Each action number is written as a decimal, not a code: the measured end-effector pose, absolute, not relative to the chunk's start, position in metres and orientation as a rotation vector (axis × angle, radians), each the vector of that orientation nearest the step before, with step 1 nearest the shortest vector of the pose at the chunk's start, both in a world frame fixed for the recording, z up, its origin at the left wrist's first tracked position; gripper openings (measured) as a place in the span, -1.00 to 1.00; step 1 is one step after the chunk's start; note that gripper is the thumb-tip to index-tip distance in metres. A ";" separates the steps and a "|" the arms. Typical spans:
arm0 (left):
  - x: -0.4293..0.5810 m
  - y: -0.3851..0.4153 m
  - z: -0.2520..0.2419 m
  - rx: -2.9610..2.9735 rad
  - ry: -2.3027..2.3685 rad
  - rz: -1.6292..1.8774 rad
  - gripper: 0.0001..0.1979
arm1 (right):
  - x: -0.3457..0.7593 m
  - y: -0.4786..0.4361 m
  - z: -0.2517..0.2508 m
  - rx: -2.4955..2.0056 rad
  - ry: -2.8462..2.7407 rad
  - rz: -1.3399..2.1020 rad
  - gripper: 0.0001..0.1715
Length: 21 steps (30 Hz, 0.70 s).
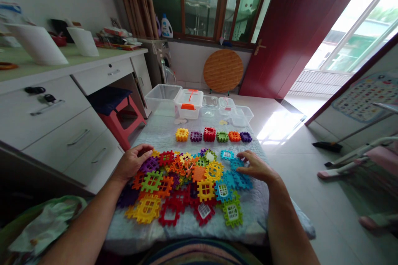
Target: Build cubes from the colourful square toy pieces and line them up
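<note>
My left hand (132, 162) rests at the left edge of a heap of plastic building pieces, fingers loosely curved with a gap to the thumb. Closest to it are a purple piece (150, 165) and a yellow one (155, 154). On the heap's right side my right hand (256, 166) has its fingers apart at the blue pieces (238, 165); whether it touches them I cannot tell. The notched, window-like pieces include a green square (152, 181), a yellow square (205, 190) and a red frame (171, 211). Beyond them stands a row of assembled cubes, among them a red one (209, 134).
Clear plastic boxes, one with orange latches (189, 107), line the far end of the cloth-covered table (146, 234). A red stool (124, 118) and white drawers (74, 140) are at left. A round wooden tabletop (223, 70) leans against the far wall.
</note>
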<state>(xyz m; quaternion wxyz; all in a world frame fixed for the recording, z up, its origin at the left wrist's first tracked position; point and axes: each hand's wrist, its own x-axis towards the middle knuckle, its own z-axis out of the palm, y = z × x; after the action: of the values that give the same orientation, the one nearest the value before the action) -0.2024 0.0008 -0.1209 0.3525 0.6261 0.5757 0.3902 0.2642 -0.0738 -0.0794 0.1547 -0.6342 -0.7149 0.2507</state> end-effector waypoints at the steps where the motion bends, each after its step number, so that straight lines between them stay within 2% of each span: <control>1: -0.202 0.001 -0.121 1.617 1.484 1.011 -0.57 | 0.263 -0.074 -0.079 -1.809 -2.051 0.734 -0.54; 6: -0.206 0.003 -0.126 1.649 1.501 1.002 -0.56 | 0.260 -0.071 -0.085 -1.716 -1.921 0.849 -0.63; 10: -0.210 0.006 -0.132 1.694 1.508 0.976 -0.56 | 0.266 -0.069 -0.093 -1.630 -1.746 0.995 -0.79; 15: -0.210 0.005 -0.131 1.665 1.492 0.976 -0.56 | 0.269 -0.069 -0.091 -1.645 -1.605 1.009 -0.77; 18: -0.209 0.004 -0.130 1.655 1.487 0.981 -0.57 | 0.269 -0.070 -0.089 -1.757 -1.740 0.950 -0.71; 21: -0.209 0.004 -0.130 1.676 1.507 0.980 -0.57 | 0.265 -0.070 -0.090 -1.792 -1.929 0.816 -0.74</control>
<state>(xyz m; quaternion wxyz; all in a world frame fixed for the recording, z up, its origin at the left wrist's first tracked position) -0.2090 0.0044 -0.1300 0.3353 0.6425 0.5776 0.3756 0.2652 -0.0701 -0.0896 0.1910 -0.6381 -0.6869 0.2907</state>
